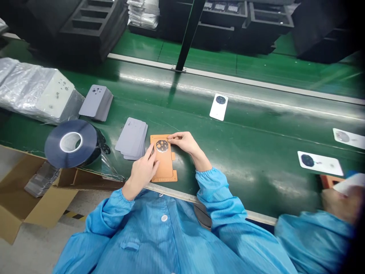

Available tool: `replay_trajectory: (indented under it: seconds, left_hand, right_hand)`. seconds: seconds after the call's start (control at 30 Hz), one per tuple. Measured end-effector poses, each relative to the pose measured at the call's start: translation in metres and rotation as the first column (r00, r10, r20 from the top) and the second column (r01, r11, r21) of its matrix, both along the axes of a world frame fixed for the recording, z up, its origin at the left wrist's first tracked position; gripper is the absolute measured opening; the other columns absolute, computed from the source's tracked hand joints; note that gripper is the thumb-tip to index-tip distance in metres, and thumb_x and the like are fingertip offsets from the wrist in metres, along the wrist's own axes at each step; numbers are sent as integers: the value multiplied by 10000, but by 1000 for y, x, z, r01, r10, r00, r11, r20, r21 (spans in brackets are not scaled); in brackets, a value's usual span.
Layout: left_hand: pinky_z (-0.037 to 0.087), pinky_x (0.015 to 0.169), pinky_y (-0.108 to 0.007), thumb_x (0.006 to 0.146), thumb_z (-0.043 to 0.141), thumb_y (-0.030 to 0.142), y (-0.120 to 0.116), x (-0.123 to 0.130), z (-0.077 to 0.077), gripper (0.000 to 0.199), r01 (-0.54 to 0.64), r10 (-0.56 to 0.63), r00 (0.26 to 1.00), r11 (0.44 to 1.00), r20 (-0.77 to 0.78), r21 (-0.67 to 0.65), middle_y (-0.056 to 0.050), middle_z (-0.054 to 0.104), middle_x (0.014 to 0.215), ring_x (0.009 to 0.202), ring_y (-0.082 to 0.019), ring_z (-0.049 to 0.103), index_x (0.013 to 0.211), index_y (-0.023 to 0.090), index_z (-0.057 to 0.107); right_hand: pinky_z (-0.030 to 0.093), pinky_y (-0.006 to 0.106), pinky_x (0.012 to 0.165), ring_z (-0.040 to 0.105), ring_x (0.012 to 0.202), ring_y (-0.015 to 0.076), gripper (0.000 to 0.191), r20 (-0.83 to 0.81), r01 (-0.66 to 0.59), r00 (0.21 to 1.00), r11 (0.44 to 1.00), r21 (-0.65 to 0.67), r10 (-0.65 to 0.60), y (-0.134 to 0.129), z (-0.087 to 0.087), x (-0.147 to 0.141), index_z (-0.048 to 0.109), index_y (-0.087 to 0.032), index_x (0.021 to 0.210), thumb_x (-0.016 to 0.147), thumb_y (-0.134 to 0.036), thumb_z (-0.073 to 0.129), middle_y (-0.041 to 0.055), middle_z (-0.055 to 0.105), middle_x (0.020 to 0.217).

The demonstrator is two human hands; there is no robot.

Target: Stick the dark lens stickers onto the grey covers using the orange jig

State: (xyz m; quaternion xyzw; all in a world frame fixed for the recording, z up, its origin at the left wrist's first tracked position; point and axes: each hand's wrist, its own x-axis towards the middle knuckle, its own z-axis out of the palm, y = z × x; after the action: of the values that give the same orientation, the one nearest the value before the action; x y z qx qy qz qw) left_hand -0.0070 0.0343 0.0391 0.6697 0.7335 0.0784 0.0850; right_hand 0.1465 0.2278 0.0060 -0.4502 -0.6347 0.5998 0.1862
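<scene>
An orange fixture (162,170) lies on the green bench in front of me, with a round, dark camera-ring piece (162,146) near its upper end. My left hand (142,169) rests on the fixture's left side, its fingers stretched out and apart toward the ring. At the upper right corner of the fixture, the thumb and forefinger of my right hand (184,142) are pinched together; whatever is between them is too small to make out. Just left of the fixture lies a loose stack of grey phone-back sheets (131,139) with holes cut in them.
A big tape roll (72,142) sits left, beside a second grey stack (97,102) and plastic-wrapped panels (42,91). White panels (219,107) with dark circles lie along the belt. At right, a co-worker's hand (339,201) holds a white piece. Below stands an open carton (48,201).
</scene>
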Motion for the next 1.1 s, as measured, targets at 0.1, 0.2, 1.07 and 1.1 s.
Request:
replay_trajectory:
  seconds: [0.1, 0.2, 1.07, 1.1]
  left_hand:
    - [623, 756, -340, 1044, 489, 352, -1, -17, 6, 332, -114, 108, 993, 986, 56, 123, -117, 555, 1573, 952, -237, 775, 1208, 213, 741]
    - [609, 872, -397, 1043, 487, 408, 1, -50, 17, 383, -359, 356, 933, 911, 53, 205, -155, 626, 1478, 1094, -304, 746, 1254, 191, 720]
    - [585, 630, -262, 960, 644, 355, -23, 10, -10, 574, -355, 201, 636, 933, 745, 51, -69, 734, 1085, 633, -107, 662, 1481, 224, 442]
    - [608, 725, -306, 964, 650, 345, -27, 11, -13, 564, -339, 178, 748, 930, 640, 138, -98, 733, 1160, 754, -147, 712, 1481, 222, 463]
  right_hand:
    - [467, 311, 658, 551, 617, 141, 384, -5, 43, 999, 999, 17, -43, -5, 0, 2, 834, -129, 932, 697, -432, 815, 24, 692, 663]
    - [472, 315, 670, 569, 639, 149, 388, -28, 70, 997, 997, 17, -69, -10, 0, 3, 828, -130, 954, 722, -439, 798, 27, 698, 682]
    - [554, 298, 676, 626, 697, 128, 645, -253, -58, 964, 994, 96, 81, -33, 47, -3, 609, -111, 1440, 840, -317, 729, 61, 690, 990]
    - [546, 294, 660, 601, 664, 118, 612, -225, -62, 970, 990, 125, 89, -34, 46, -2, 621, -112, 1426, 850, -300, 704, 51, 682, 963]
